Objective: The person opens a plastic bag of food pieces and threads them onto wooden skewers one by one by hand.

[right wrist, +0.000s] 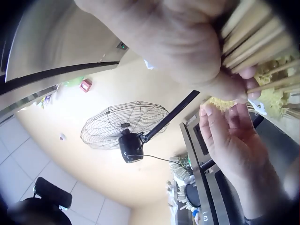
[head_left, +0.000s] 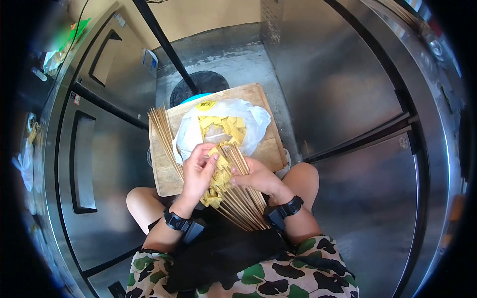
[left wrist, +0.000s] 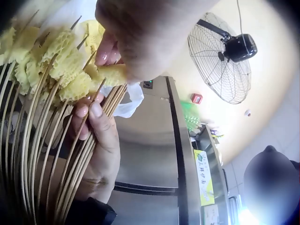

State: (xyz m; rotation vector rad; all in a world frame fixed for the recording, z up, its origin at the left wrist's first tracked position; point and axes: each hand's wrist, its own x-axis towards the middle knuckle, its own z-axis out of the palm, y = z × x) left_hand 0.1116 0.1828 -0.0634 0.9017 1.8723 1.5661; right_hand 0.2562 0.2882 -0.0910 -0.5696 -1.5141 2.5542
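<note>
In the head view, the right hand (head_left: 257, 178) grips a bundle of thin wooden skewers (head_left: 243, 202), several carrying yellow honeycomb-textured pieces (head_left: 221, 176) at their upper ends. The left hand (head_left: 198, 171) pinches a yellow piece beside the bundle. In the left wrist view, that piece (left wrist: 111, 74) lies at the tip of a skewer held between the right thumb and fingers. Beyond the hands, a white plastic bag (head_left: 256, 121) lies open with more yellow pieces (head_left: 231, 124) inside. The right wrist view shows the left fingertips (right wrist: 209, 110) on a yellow piece.
Loose skewers (head_left: 166, 136) lie along the left side of the wooden board (head_left: 176, 186) under the bag. Steel cabinets (head_left: 343, 74) stand on both sides. A black pole (head_left: 166, 44) rises behind the board, and a fan (left wrist: 225, 56) hangs by the wall.
</note>
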